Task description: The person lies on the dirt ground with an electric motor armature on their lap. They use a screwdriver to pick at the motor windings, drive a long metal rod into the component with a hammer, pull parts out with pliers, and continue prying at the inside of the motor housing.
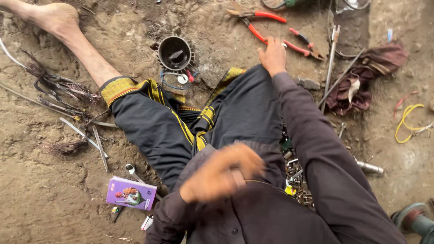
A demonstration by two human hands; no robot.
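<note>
Head view shows the right hand (272, 56) reaching out, fingers curled onto the red-handled pliers (266, 31) on the dirt floor (45, 203), apparently just picking them up, while the blurred left hand (221, 174), seemingly half-closed and empty, hovers over the lap, the finned metal cylinder (175, 53) untouched nearby.

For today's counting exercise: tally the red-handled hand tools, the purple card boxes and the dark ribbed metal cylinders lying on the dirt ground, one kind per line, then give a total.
Red-handled hand tools: 2, large pliers by the right hand and smaller cutters
Purple card boxes: 1
Dark ribbed metal cylinders: 1
Total: 4
</note>
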